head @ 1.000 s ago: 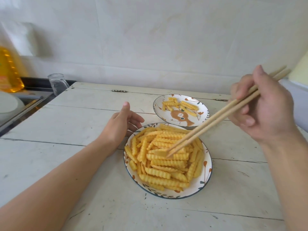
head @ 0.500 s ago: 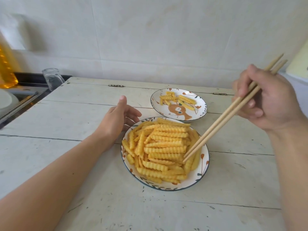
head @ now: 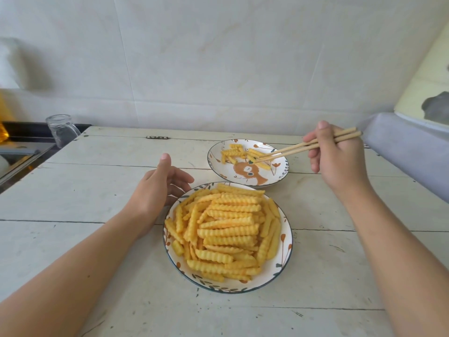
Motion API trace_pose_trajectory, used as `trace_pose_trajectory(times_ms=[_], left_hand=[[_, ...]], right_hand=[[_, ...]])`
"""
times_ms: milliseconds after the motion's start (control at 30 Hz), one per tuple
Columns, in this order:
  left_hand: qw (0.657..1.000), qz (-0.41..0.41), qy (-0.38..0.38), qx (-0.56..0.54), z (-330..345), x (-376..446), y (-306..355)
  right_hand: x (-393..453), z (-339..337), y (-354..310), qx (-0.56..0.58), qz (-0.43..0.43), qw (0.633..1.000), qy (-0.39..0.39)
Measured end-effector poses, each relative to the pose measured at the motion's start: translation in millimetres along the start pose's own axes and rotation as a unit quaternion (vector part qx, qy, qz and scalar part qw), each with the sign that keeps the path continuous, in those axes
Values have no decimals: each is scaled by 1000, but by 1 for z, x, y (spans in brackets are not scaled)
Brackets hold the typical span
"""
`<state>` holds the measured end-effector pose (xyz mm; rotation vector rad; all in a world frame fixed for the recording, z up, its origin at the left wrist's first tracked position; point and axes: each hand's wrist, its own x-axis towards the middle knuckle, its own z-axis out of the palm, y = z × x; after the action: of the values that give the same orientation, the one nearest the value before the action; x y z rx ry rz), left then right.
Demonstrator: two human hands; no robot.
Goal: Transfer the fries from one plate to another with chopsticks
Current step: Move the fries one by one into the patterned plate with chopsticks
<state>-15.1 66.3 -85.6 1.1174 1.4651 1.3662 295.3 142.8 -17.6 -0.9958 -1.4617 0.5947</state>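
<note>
A: From the head view, where are the crinkle-cut fries [head: 227, 229]?

B: Heaped on the near plate [head: 281, 268]; a few on the far plate [head: 279, 177] at one o'clock.

A: Hands?

B: Right hand [head: 337, 161] grasping chopsticks [head: 301, 148], tips over the far plate. Left hand [head: 155, 190] released, touching the near plate's rim on the bench [head: 85, 190].

A: Handling?

B: Light, stiff, likely brittle; ridges aid grip. Pinch mid-length.

A whitewashed plank surface [head: 102, 181] with dark seams and chipped paint runs back to a wall of large pale tiles [head: 218, 57], softly and evenly lit. A small metal hinge [head: 157, 137] sits near its far edge. At the left stands a clear glass jar [head: 62, 132] beside a dark sink [head: 21, 144]. At the right lies grey-lilac fabric [head: 408, 152].
</note>
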Motion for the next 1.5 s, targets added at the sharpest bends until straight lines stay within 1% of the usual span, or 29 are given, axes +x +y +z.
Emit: trace_pose_trajectory(times_ms=[167, 367, 433, 567, 767, 1000, 1100, 1167, 1200, 1233, 1300, 1400, 1500], left_hand=[[1000, 2, 2, 6, 1, -1, 2], [1000, 1, 0, 5, 1, -1, 1], [1000, -1, -1, 1, 0, 0, 1], [1000, -1, -1, 4, 1, -1, 1], [1000, 0, -1, 2, 0, -1, 1], [1000, -4, 3, 1, 2, -2, 3], [1000, -7, 1, -1, 1, -2, 3], [1000, -7, 0, 0, 1, -2, 3], [1000, -7, 0, 0, 1, -2, 3], [1000, -7, 0, 1, 2, -2, 3], [1000, -7, 0, 3, 2, -2, 4], [1000, -6, 3, 5, 2, -3, 4], [1000, -6, 2, 7, 2, -3, 5]], right_hand=[[0, 7, 12, -49, 11, 999, 5], [3, 2, 9, -3, 2, 999, 54], [5, 1, 10, -1, 5, 999, 48], [3, 5, 17, -39, 12, 999, 28], [4, 0, 10, -3, 12, 998, 54], [4, 1, 18, -21, 22, 999, 28], [7, -2, 10, 26, 43, 997, 58], [7, -6, -7, 134, 67, 986, 73], [6, -9, -17, 202, 76, 974, 61], [4, -12, -28, 261, 81, 961, 33], [-2, -16, -45, 326, 81, 940, -64], [-16, -12, -60, 321, 73, 921, -207], [-25, -2, -61, 281, 60, 916, -281]])
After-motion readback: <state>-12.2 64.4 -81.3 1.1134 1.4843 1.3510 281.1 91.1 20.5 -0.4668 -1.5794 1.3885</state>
